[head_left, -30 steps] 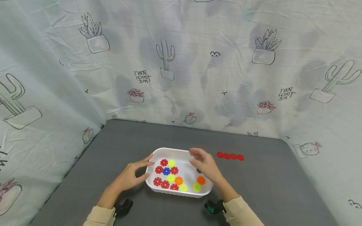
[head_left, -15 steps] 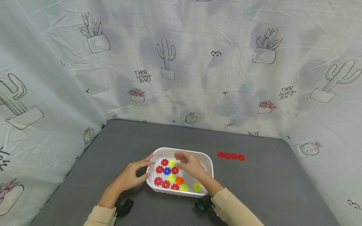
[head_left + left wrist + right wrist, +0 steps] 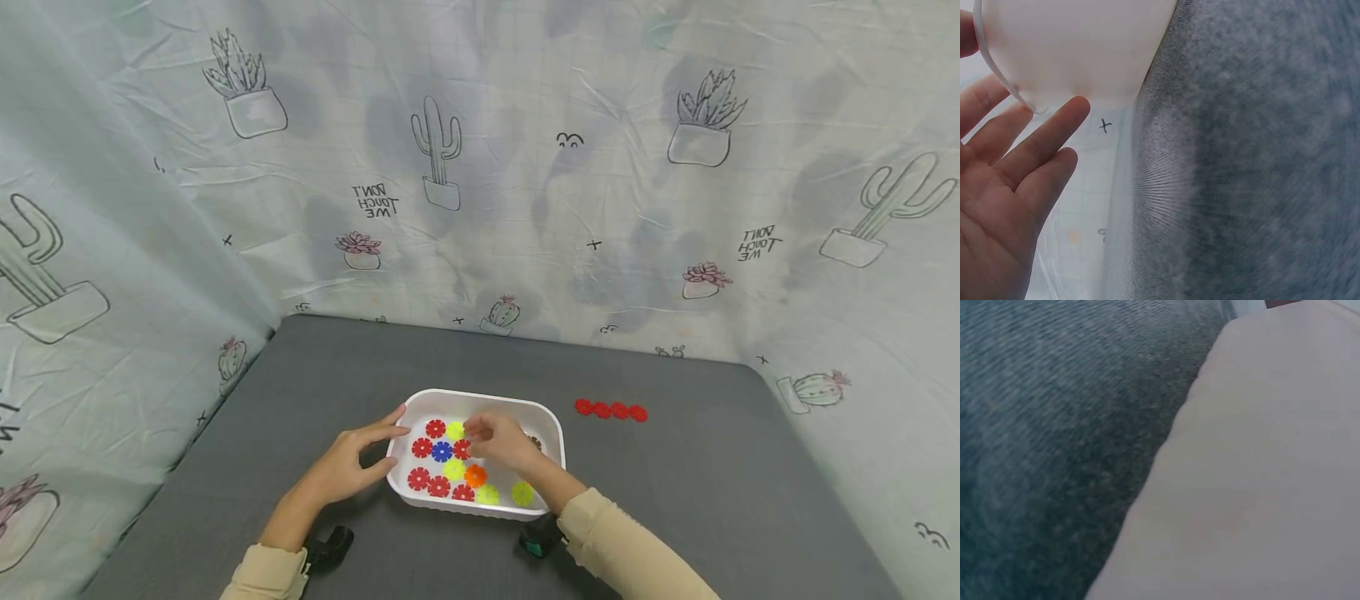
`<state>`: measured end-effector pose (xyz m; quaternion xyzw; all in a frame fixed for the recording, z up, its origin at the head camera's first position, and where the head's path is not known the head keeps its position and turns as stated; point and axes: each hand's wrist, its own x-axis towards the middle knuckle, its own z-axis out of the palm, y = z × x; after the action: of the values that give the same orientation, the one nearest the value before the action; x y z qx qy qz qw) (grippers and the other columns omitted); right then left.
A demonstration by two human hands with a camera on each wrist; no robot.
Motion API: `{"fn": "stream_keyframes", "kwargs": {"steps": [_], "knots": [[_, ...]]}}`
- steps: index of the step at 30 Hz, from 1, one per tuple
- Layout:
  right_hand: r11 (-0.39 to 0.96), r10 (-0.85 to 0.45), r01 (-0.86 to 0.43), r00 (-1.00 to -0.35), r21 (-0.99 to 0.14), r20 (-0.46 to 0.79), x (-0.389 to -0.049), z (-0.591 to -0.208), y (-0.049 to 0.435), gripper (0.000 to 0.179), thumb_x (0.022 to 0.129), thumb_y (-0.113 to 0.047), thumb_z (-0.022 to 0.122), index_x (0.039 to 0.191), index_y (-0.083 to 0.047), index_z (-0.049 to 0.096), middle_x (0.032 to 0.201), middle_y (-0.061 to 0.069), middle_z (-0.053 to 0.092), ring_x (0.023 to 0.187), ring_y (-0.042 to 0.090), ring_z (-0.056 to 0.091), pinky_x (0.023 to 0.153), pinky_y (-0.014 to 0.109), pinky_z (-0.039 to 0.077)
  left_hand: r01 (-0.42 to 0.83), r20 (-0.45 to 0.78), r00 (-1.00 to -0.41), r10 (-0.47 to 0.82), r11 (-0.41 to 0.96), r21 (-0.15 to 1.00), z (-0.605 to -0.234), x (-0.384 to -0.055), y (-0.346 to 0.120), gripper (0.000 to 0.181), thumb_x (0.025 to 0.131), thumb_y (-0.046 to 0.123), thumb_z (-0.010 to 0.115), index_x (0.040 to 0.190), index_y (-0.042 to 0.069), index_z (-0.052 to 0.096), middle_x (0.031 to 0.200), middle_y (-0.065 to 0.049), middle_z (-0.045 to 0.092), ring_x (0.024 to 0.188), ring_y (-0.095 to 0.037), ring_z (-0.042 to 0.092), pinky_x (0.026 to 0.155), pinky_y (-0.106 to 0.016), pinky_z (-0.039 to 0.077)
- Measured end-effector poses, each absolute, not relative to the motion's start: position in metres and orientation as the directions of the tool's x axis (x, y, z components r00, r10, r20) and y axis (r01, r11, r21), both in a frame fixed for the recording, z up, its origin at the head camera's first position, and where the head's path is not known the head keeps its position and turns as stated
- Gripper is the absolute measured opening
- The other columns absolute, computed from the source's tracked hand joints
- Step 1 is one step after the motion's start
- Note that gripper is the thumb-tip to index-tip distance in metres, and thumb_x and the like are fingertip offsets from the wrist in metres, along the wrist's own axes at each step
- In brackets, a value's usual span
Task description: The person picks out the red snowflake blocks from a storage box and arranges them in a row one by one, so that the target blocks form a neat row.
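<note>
A white plastic box [image 3: 480,510] stands on the grey table, holding several flat notched discs: red discs [image 3: 418,478], yellow-green discs [image 3: 522,493], a blue disc [image 3: 442,452], an orange disc [image 3: 476,476] and a partly covered brown disc [image 3: 535,442]. My left hand [image 3: 348,462] rests at the box's left end, fingers extended; the left wrist view shows straight fingers [image 3: 1054,134] against its outer wall. Inside the box, my right hand [image 3: 504,442] has its bent fingers lowered beside a red disc [image 3: 461,448], partly covering it. Whether it pinches a disc cannot be told.
A joined row of red discs [image 3: 611,410] lies on the grey table [image 3: 675,483], right of the box. A patterned curtain [image 3: 510,167] hangs behind and to the sides. The right wrist view shows mostly the box's outer wall [image 3: 1241,475].
My right hand has moved left from above the box's right end, then down among the discs, its fingers drawing closer together. The left hand stays at the box's left end.
</note>
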<state>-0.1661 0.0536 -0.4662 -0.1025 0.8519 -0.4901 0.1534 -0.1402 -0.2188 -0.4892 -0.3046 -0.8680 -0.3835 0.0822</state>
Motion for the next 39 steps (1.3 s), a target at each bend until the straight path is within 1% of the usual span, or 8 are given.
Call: {"fn": "stream_keyframes", "kwargs": {"steps": [5, 12, 15, 19, 24, 27, 33, 39], "knots": [[0.541, -0.335, -0.046, -0.928, -0.84, -0.165, -0.166, -0.469, 0.052, 0.031, 0.082, -0.004, 0.07, 0.112, 0.001, 0.062, 0.106, 0.011, 0.067, 0.094, 0.022, 0.062, 0.09, 0.04, 0.052, 0.588, 0.372, -0.803, 0.466, 0.515, 0.623, -0.49, -0.14, -0.218, 0.042, 0.082, 0.013, 0.071, 0.123, 0.009, 0.063, 0.145, -0.009, 0.045, 0.128, -0.031, 0.049, 0.097, -0.054, 0.044], [0.625, -0.329, -0.098, -0.933, -0.775, -0.147, -0.171, -0.477, 0.046, 0.034, 0.078, -0.005, 0.073, 0.11, -0.006, 0.063, 0.102, 0.002, 0.065, 0.094, 0.018, 0.058, 0.091, 0.039, 0.051, 0.589, 0.374, -0.803, 0.465, 0.518, 0.62, -0.487, -0.14, -0.218, 0.042, 0.082, 0.013, 0.071, 0.122, 0.008, 0.063, 0.145, -0.009, 0.045, 0.128, -0.031, 0.049, 0.097, -0.054, 0.044], [0.643, -0.326, -0.114, -0.935, -0.757, -0.136, -0.171, -0.481, 0.044, 0.032, 0.078, -0.004, 0.073, 0.108, -0.008, 0.063, 0.1, 0.001, 0.063, 0.091, 0.017, 0.057, 0.09, 0.038, 0.051, 0.592, 0.376, -0.801, 0.467, 0.519, 0.617, -0.486, -0.14, -0.218, 0.042, 0.081, 0.012, 0.071, 0.122, 0.008, 0.063, 0.145, -0.01, 0.045, 0.127, -0.031, 0.049, 0.097, -0.054, 0.044], [0.668, -0.32, -0.134, -0.94, -0.732, -0.12, -0.17, -0.483, 0.042, 0.03, 0.079, -0.005, 0.073, 0.106, -0.009, 0.062, 0.097, 0.0, 0.06, 0.088, 0.015, 0.054, 0.088, 0.034, 0.052, 0.596, 0.379, -0.798, 0.468, 0.526, 0.607, -0.486, -0.14, -0.218, 0.042, 0.082, 0.012, 0.071, 0.122, 0.008, 0.063, 0.145, -0.01, 0.046, 0.127, -0.032, 0.049, 0.097, -0.053, 0.045], [0.698, -0.314, -0.15, -0.943, -0.7, -0.112, -0.167, -0.485, 0.041, 0.029, 0.08, -0.009, 0.074, 0.106, -0.012, 0.061, 0.094, -0.002, 0.058, 0.083, 0.013, 0.053, 0.082, 0.026, 0.053, 0.594, 0.376, -0.799, 0.469, 0.521, 0.612, -0.487, -0.14, -0.218, 0.042, 0.081, 0.012, 0.071, 0.122, 0.008, 0.063, 0.145, -0.01, 0.045, 0.127, -0.031, 0.049, 0.097, -0.054, 0.044], [0.702, -0.329, -0.169, -0.938, -0.692, -0.104, -0.167, -0.485, 0.04, 0.029, 0.08, -0.009, 0.074, 0.106, -0.011, 0.061, 0.093, -0.001, 0.057, 0.082, 0.013, 0.052, 0.079, 0.025, 0.053, 0.59, 0.37, -0.802, 0.469, 0.525, 0.613, -0.487, -0.14, -0.218, 0.042, 0.082, 0.012, 0.071, 0.123, 0.008, 0.063, 0.145, -0.01, 0.045, 0.128, -0.031, 0.049, 0.097, -0.054, 0.044], [0.736, -0.366, -0.244, -0.928, -0.631, -0.068, -0.167, -0.484, 0.039, 0.026, 0.081, -0.011, 0.074, 0.105, -0.011, 0.063, 0.095, -0.002, 0.059, 0.084, 0.01, 0.053, 0.082, 0.026, 0.053, 0.589, 0.37, -0.803, 0.467, 0.524, 0.615, -0.488, -0.14, -0.218, 0.042, 0.082, 0.013, 0.071, 0.123, 0.008, 0.063, 0.145, -0.01, 0.044, 0.128, -0.031, 0.049, 0.097, -0.054, 0.044], [0.761, -0.384, -0.296, -0.923, -0.577, -0.033, -0.163, -0.482, 0.04, 0.026, 0.081, -0.014, 0.074, 0.104, -0.014, 0.064, 0.098, -0.002, 0.056, 0.086, 0.009, 0.053, 0.085, 0.026, 0.053, 0.577, 0.36, -0.81, 0.462, 0.525, 0.625, -0.49, -0.14, -0.218, 0.042, 0.083, 0.014, 0.07, 0.124, 0.009, 0.063, 0.146, -0.009, 0.044, 0.129, -0.031, 0.048, 0.097, -0.055, 0.043]]}}
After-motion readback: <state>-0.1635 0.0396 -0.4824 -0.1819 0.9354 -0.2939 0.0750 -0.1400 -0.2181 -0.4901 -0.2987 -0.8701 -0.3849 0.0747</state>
